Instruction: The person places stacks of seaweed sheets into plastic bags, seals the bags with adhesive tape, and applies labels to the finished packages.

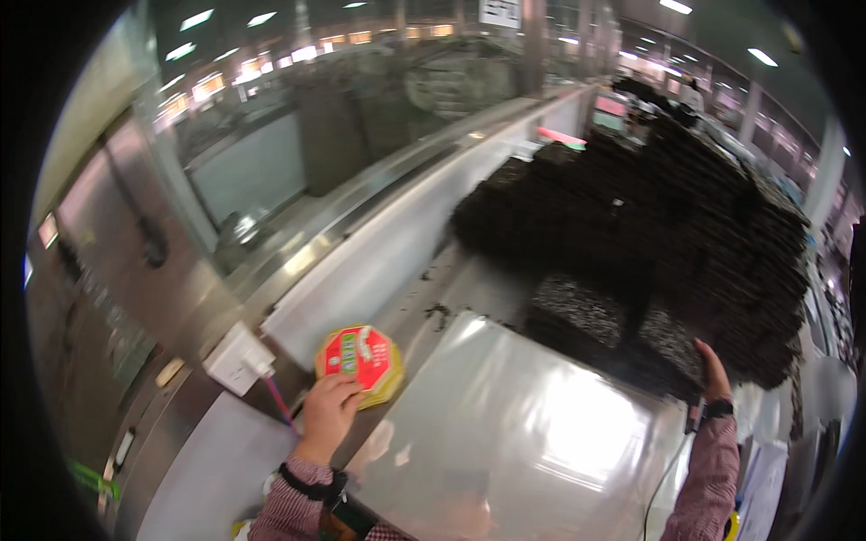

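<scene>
My left hand [331, 411] is at the near edge of a stack of octagonal red and yellow printed labels [369, 355], with fingertips and thumb gripping the top one. The labels lie on a metal ledge and bear writing. My right hand [714, 375] reaches to the near right edge of a block of black sheets [582, 308], which look like dried seaweed. Blur and the turn of the hand hide its grip. Between my hands lies a broad shiny sheet [514, 419], metal or clear film. Beyond it rises a large heap of similar black sheets [629, 216].
A white power socket [237, 358] with a plug and cord sits left of the labels. Black crumbs [440, 314] dot the metal surface. A low pale wall [379, 250] runs along the left, below window glass. At the right hangs a thin dark cable [659, 480]. A person [691, 98] stands far off.
</scene>
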`<action>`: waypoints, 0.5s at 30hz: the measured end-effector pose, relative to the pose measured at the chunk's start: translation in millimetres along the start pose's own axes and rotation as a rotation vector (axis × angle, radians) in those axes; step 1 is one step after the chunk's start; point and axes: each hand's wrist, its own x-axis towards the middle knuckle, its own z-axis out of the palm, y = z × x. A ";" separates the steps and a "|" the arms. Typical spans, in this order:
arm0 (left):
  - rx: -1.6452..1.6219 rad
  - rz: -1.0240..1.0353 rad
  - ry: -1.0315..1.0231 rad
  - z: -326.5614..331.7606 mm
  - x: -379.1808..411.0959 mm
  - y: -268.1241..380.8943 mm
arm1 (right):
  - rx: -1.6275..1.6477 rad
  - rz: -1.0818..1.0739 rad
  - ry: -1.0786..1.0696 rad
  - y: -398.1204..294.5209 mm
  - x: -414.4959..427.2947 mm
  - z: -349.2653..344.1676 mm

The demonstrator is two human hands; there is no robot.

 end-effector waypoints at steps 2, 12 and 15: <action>-0.012 -0.012 -0.036 -6.3 3.7 12.3 | -0.014 -0.001 0.014 -10.5 -6.6 -20.1; -0.087 -0.092 -0.046 -14.1 -12.0 4.5 | 0.029 -0.140 0.047 -4.7 -180.6 7.8; -0.073 -0.024 0.010 -19.7 -7.4 15.9 | 0.020 -0.173 0.106 3.3 -250.9 23.8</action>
